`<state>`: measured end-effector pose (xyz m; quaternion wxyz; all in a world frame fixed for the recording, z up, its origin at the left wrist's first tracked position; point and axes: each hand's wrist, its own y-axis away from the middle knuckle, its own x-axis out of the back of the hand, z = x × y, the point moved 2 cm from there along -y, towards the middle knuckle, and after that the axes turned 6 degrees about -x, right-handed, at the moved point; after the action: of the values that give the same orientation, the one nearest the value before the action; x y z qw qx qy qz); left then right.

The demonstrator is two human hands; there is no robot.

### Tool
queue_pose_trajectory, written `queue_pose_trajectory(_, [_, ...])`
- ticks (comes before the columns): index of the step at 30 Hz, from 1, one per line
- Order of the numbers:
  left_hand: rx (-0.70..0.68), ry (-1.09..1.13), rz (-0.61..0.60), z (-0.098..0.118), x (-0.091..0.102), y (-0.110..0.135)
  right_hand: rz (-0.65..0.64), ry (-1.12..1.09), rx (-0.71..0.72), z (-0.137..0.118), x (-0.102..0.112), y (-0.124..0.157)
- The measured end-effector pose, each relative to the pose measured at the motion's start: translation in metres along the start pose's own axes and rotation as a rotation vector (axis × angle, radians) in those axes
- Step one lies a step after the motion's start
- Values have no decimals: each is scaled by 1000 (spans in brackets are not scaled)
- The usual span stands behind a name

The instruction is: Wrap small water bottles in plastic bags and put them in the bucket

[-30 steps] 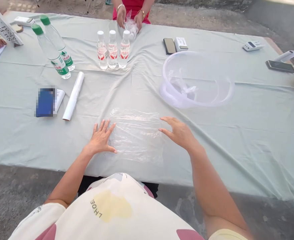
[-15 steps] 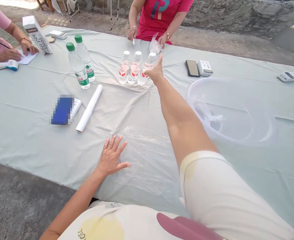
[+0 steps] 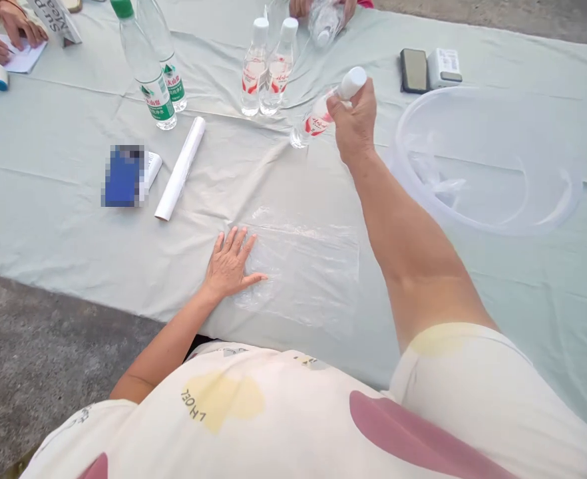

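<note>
My right hand (image 3: pixel 354 121) is closed round the neck of a small water bottle (image 3: pixel 318 117) with a white cap and red label, held tilted above the table. My left hand (image 3: pixel 231 264) lies flat with fingers spread on the left edge of a clear plastic sheet (image 3: pixel 308 266) spread on the pale green tablecloth (image 3: pixel 64 219). Two more small red-label bottles (image 3: pixel 267 66) stand upright just behind the lifted one.
A large clear plastic basin (image 3: pixel 488 159) sits at the right. Two tall green-cap bottles (image 3: pixel 150 66), a white roll (image 3: pixel 180 169) and a blue item (image 3: pixel 122 175) lie at the left. A phone (image 3: pixel 414 70) and a white device (image 3: pixel 443 66) lie beyond. Other people's hands show at the far edge and top left.
My right hand reached out to the row of small bottles, took one and has drawn it back, tilted. My left hand stayed on the plastic sheet.
</note>
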<state>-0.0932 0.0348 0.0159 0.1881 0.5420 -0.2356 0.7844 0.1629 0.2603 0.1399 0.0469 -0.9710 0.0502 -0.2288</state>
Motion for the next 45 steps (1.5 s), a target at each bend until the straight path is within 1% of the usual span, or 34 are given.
queue_pose_trajectory(2, [0,63,34,-3,0,1,77,-72,18,-4,12,38])
queue_pose_trajectory(4, [3,147,89,-7,0,2,108,-145,13,-9,15,81])
queue_pose_trajectory(5, [3,193,120,-9,0,3,80,-168,-22,-10,11,102])
queue_pose_trajectory(8, [-16,313,186,-14,1,4,-142,-165,-217,-10,-16,157])
queue_pose_trajectory(9, [-28,344,197,-15,2,4,-207,-150,-277,-7,-27,169])
queue_pose_trajectory(11, [-35,390,230,-16,6,5,-291,-98,-357,-1,-46,184])
queue_pose_trajectory(13, [14,396,286,-14,14,8,-333,-5,-396,4,-60,188])
queue_pose_trajectory(15, [137,330,348,-9,25,15,-348,108,-411,7,-69,186])
queue_pose_trajectory(16, [215,269,360,-5,30,20,-347,162,-414,8,-72,186])
queue_pose_trajectory(18, [353,128,323,5,39,32,-343,262,-417,6,-77,186])
queue_pose_trajectory(20, [418,17,215,17,41,45,-336,382,-416,5,-81,189])
queue_pose_trajectory(22, [418,-43,93,28,39,55,-332,490,-412,4,-86,192])
queue_pose_trajectory(24, [405,-76,7,36,33,62,-321,555,-405,4,-92,193])
queue_pose_trajectory(26, [403,-85,-37,40,28,65,-283,590,-378,5,-97,193])
queue_pose_trajectory(28, [404,-54,-52,42,26,65,-229,612,-333,6,-100,192])
queue_pose_trajectory(31, [402,72,-8,42,25,67,-201,572,-269,10,-103,193])
queue_pose_trajectory(35, [372,317,140,46,25,72,-194,462,-225,17,-104,196])
queue_pose_trajectory(37, [370,402,188,48,24,75,-178,438,-216,21,-103,196])
queue_pose_trajectory(40, [363,440,221,53,23,76,-153,445,-208,24,-99,197])
queue_pose_trajectory(45, [267,410,223,64,21,71,-145,438,-173,35,-88,200])
